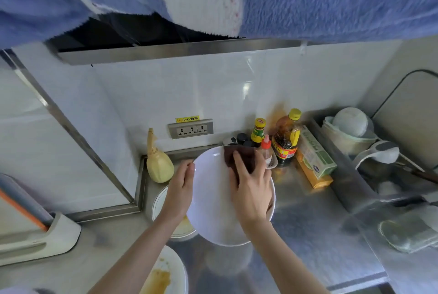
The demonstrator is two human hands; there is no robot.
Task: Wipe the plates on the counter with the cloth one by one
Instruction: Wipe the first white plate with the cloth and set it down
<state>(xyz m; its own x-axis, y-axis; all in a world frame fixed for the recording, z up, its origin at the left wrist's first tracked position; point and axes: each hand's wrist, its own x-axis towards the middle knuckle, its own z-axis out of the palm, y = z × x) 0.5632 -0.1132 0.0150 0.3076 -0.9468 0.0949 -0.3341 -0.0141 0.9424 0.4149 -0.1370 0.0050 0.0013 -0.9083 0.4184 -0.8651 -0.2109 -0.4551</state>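
Right hand [251, 189] lies flat with fingers spread on a dark brown cloth [241, 159], pressing it against the inner face of a white plate [213, 199]; the cloth covers the plate's upper right part, near the far rim. Left hand [181, 189] grips the plate's left rim, thumb on the inner face and fingers curled behind it, holding the plate tilted above the steel counter [308, 222]. Under the left wrist a second plate [158, 201] rests on the counter, with a yellowish smear at its near edge, and a third plate [170, 267] with brown sauce stains sits nearer the bottom of the view (only partly in frame). Behind the held plate stand sauce bottles, among them a large one with a yellow cap [286, 137], a smaller yellow-capped one [258, 131] and a red-capped squeeze bottle [266, 149]. A pale yellow gourd-shaped container [158, 163] stands in the corner to the left, below a wall socket strip [190, 129]. Green and orange wrap boxes [315, 158] lie to the right, beside a sink [391, 175] holding bowls.
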